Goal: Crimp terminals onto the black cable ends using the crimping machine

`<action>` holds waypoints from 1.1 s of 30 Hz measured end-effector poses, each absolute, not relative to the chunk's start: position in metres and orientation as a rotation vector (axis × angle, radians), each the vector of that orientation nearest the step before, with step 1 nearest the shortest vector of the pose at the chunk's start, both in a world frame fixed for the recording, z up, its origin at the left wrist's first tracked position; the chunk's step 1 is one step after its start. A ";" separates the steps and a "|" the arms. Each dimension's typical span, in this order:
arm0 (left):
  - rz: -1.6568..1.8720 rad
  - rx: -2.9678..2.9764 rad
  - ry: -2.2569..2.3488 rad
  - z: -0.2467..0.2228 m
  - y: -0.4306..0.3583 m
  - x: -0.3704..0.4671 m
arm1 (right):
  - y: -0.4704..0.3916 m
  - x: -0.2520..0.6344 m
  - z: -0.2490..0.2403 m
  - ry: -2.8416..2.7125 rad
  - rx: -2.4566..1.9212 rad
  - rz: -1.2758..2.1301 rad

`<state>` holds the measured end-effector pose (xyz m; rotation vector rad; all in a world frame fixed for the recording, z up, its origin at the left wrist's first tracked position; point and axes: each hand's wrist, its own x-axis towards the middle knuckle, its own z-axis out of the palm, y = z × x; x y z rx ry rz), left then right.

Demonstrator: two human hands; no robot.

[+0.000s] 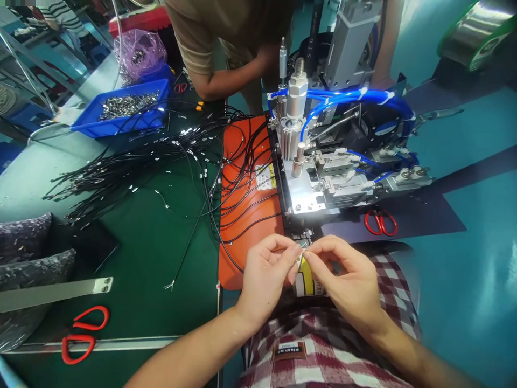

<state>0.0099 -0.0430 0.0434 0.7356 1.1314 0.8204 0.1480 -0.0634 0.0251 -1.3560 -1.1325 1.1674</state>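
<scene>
My left hand [264,277] is closed in a pinch at the front edge of the machine, with a black cable running in under it from the left. Thumb and forefinger of my right hand [349,280] are pinched together against the left fingertips. Thin wire ends show between the two hands, too small to make out fully. Just above the fingertips stands a silver pneumatic machine [307,188] with blue air hoses [363,96]. Several black cables [242,188] lie across its orange base [238,258]. Partly hidden behind my hands is a yellow and white label [309,283].
A heap of black cables [105,172] covers part of the green mat [137,269]. Beyond it sits a blue tray [121,126] of small metal parts. Red-handled scissors [381,222] lie right of the machine, another red-handled pair [81,345] at lower left. Opposite stands a person [226,48].
</scene>
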 end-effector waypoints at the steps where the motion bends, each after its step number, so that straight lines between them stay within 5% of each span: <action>1: 0.828 0.716 1.111 0.043 -0.043 0.009 | -0.063 0.150 0.025 -1.015 -1.346 1.314; 5: 0.851 0.690 1.088 0.042 -0.042 0.009 | -0.061 0.158 0.027 -0.636 -1.215 1.714; 11: 0.887 0.777 1.076 0.044 -0.042 0.010 | -0.057 0.152 0.035 -0.522 -1.151 1.820; 14: 0.915 0.828 1.090 0.045 -0.043 0.011 | -0.060 0.150 0.035 -0.764 -1.315 1.598; 22: 0.873 0.880 1.153 0.044 -0.042 0.012 | -0.063 0.161 0.030 -1.877 -1.248 0.277; 33: 0.870 0.717 1.099 0.035 -0.044 0.011 | -0.069 0.160 0.013 -1.945 -1.198 0.148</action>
